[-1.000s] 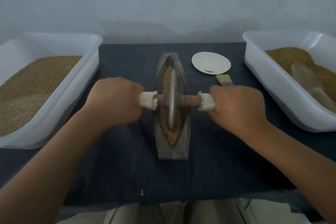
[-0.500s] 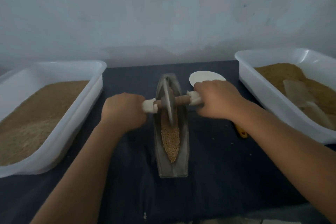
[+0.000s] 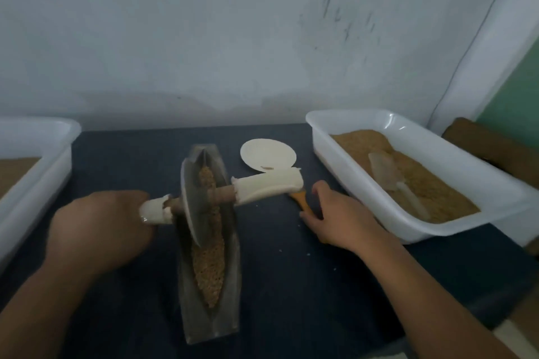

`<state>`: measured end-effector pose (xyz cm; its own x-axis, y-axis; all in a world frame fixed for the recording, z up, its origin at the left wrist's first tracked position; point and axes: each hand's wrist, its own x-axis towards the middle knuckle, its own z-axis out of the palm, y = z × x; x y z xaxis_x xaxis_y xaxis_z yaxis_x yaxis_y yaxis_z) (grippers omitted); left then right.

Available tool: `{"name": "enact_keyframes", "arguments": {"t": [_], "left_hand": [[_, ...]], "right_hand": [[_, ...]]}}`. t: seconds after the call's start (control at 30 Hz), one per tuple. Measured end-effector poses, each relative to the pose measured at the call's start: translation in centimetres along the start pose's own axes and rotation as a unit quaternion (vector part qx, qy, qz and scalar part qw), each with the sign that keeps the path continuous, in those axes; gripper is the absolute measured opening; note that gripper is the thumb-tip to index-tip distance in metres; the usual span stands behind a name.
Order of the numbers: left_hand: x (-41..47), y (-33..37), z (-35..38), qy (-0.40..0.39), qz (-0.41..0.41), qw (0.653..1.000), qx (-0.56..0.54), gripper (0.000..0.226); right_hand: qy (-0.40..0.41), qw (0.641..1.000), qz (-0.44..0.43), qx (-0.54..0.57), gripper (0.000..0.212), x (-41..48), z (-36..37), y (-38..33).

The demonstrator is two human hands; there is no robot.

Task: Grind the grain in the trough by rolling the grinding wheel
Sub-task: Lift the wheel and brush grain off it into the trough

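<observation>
A long grey metal trough (image 3: 230, 294) lies lengthwise on the dark cloth, with brown grain (image 3: 210, 265) along its groove. The grey grinding wheel (image 3: 194, 198) stands tilted in the far half of the trough on a wooden axle with white-wrapped ends. My left hand (image 3: 99, 227) grips the left end of the axle. The right wrapped end (image 3: 267, 186) sticks out free. My right hand (image 3: 341, 221) is down on the cloth to the right of it, thumb and fingers curled round the orange handle of a brush (image 3: 300, 198).
A white tub (image 3: 364, 207) of grain with a clear scoop (image 3: 388, 172) in it stands at the right. Another white tub (image 3: 35, 181) stands at the left edge. A round white paper plate (image 3: 267, 156) lies behind the axle. A wall is close behind.
My right hand has left the right end of the axle and dropped to the brush handle. The wheel has tilted and is held by my left hand alone.
</observation>
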<state>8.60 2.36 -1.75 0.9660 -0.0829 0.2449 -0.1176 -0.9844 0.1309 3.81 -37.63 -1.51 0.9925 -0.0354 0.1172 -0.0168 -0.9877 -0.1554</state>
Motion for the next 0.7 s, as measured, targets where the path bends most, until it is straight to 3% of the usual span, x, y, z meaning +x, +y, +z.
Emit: {"name": "enact_keyframes", "arguments": {"t": [0.07, 0.17, 0.27, 0.33, 0.4, 0.5, 0.57, 0.7], "left_hand": [[-0.3, 0.3, -0.4, 0.011, -0.007, 1.0, 0.002, 0.008], [-0.6, 0.8, -0.6, 0.016, -0.024, 0.999, -0.02, 0.018], [-0.5, 0.5, -0.8, 0.024, -0.016, 0.998, -0.058, 0.012], [-0.5, 0.2, -1.0, 0.031, -0.001, 0.997, -0.074, 0.014], [-0.7, 0.1, -1.1, 0.034, 0.011, 0.995, -0.091, 0.016], [-0.9, 0.4, -1.2, 0.024, 0.02, 0.993, -0.113, 0.017], [-0.9, 0.6, -1.2, 0.015, 0.028, 0.991, -0.134, 0.017], [-1.1, 0.7, -1.5, -0.006, 0.023, 0.983, -0.18, 0.008]], "right_hand": [[-0.038, 0.998, -0.051, -0.01, 0.04, 0.2, 0.2, -0.2], [-0.064, 0.995, -0.061, 0.046, 0.047, 0.6, 0.0, 0.2], [-0.002, 0.972, -0.017, 0.236, 0.025, 0.7, -0.3, 0.4], [0.027, 0.934, 0.004, 0.357, 0.037, 0.9, -0.6, 0.1], [0.02, 0.895, -0.028, 0.444, 0.04, 0.9, -0.9, -0.6], [0.083, 0.93, -0.106, 0.343, 0.034, 1.8, -1.9, -2.4], [0.14, 0.941, -0.097, 0.294, 0.02, 2.8, -2.1, -4.1], [0.169, 0.888, -0.054, 0.425, 0.005, 5.3, -1.5, -8.1]]}}
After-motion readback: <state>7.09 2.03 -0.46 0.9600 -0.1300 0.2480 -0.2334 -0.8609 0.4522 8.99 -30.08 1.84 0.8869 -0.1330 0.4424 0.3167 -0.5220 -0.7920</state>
